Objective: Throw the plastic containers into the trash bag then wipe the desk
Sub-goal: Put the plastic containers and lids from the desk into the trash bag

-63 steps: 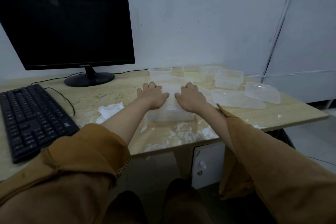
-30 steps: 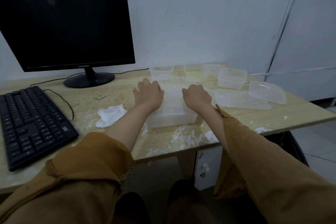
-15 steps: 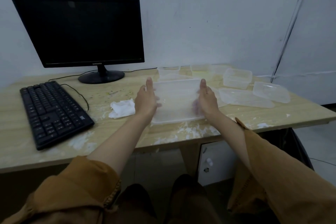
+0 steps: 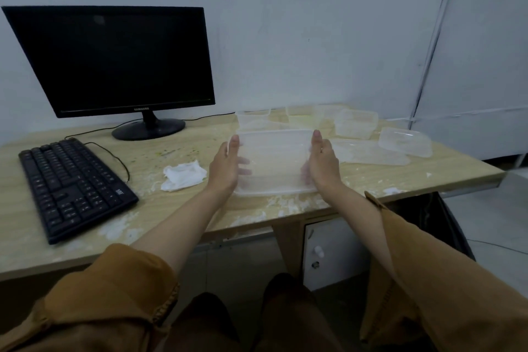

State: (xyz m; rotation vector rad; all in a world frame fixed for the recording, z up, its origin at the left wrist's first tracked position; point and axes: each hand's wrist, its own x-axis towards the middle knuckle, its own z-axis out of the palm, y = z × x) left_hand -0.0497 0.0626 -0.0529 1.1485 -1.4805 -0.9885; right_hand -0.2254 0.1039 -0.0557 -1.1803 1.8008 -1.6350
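A clear rectangular plastic container (image 4: pixel 274 163) is lifted off the wooden desk (image 4: pixel 200 208) and tilted toward me. My left hand (image 4: pixel 225 168) holds its left side, fingers curled under and seen through the plastic. My right hand (image 4: pixel 323 164) holds its right side the same way. Several more clear containers and lids lie behind and to the right: one (image 4: pixel 355 123) at the back, one (image 4: pixel 404 141) at the far right, a flat lid (image 4: pixel 371 153). A crumpled white cloth (image 4: pixel 183 176) lies left of my left hand. No trash bag is in sight.
A black monitor (image 4: pixel 114 63) stands at the back left, with a black keyboard (image 4: pixel 71 186) in front of it. White smears and crumbs cover the desk near the front edge (image 4: pixel 285 203). A white cabinet (image 4: pixel 323 251) sits under the desk.
Both hands lay on top of the container on the desk; they have since taken it by its two sides and lifted and tilted it up. The camera has shifted back.
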